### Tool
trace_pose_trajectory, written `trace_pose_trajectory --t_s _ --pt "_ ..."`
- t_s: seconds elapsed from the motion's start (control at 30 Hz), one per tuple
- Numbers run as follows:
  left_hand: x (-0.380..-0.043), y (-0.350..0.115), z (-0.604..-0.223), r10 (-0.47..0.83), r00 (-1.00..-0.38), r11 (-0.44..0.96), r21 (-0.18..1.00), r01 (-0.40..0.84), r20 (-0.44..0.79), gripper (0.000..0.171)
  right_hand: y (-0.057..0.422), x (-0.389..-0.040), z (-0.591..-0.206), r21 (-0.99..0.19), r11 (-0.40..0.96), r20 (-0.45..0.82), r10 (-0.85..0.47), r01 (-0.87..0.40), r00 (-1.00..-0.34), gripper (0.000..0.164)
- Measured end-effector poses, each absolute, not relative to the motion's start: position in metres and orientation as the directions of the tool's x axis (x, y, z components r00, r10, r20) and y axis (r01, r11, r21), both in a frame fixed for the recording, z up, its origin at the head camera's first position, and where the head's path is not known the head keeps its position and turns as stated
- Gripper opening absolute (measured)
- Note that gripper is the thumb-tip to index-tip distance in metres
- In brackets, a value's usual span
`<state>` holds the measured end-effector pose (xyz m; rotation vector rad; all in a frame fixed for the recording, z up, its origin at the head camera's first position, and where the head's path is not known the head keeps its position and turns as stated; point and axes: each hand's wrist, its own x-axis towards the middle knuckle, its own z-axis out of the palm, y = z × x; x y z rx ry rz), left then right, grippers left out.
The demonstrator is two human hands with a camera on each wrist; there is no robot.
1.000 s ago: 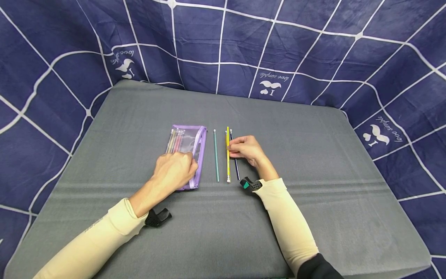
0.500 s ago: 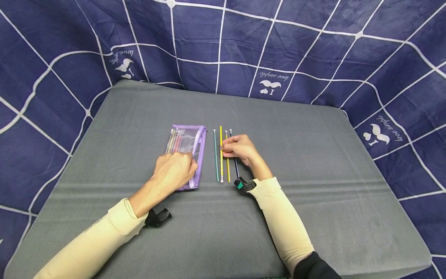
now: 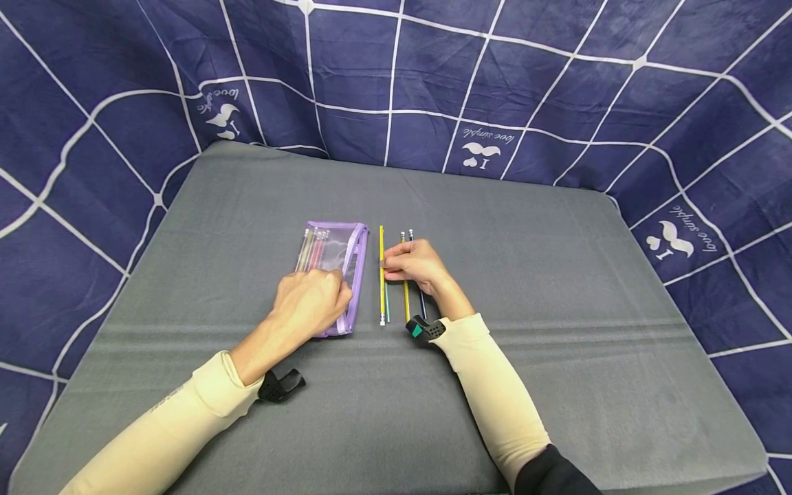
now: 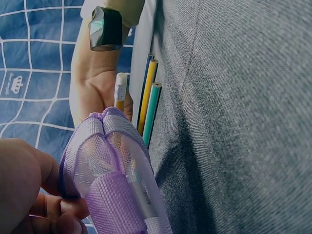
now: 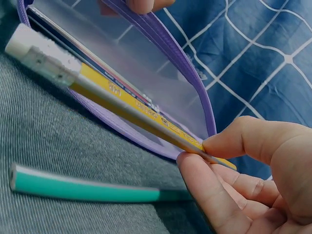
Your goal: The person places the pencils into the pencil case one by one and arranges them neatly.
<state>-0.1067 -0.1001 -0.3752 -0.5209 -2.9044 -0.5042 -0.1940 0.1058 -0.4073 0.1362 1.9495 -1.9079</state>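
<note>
My left hand (image 3: 312,299) pinches the upper edge of a clear pencil pouch (image 3: 357,275) with purple trim. Its mouth gapes on the right side, as the right wrist view shows, and several pencils (image 3: 317,249) lie inside. Between thumb and fingertips, my right hand (image 3: 421,265) holds a yellow pencil (image 5: 122,100) with a white eraser. That pencil is just right of the pouch mouth, above a teal pencil (image 5: 87,187) on the table. Another yellow pencil (image 3: 406,299) and a dark blue pencil (image 3: 423,307) lie partly hidden under the right hand.
A grey cloth-covered table (image 3: 557,289) extends around the pouch and pencils. Behind it and at both sides hangs a dark blue curtain (image 3: 353,55) with a white grid. Both wrists wear black camera mounts (image 3: 281,386).
My right hand has carried the yellow pencil leftward, from over the loose pencils to above the teal one near the pouch. The left hand and the pouch have stayed put.
</note>
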Motion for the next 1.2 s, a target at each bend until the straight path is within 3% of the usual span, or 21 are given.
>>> trace_pose_trajectory --t_s 0.3,1.2 --pt "-0.106 -0.100 -0.374 0.310 -0.931 0.883 0.305 0.357 0.194 0.027 0.099 -0.191 -0.406 -0.943 0.062 -0.332 -0.228 0.327 -0.915 0.017" --pt "-0.106 -0.101 -0.374 0.312 -0.930 0.886 0.295 0.358 0.194 0.027 0.070 -0.193 -0.406 -0.932 0.066 -0.360 -0.264 0.356 -0.895 0.023"
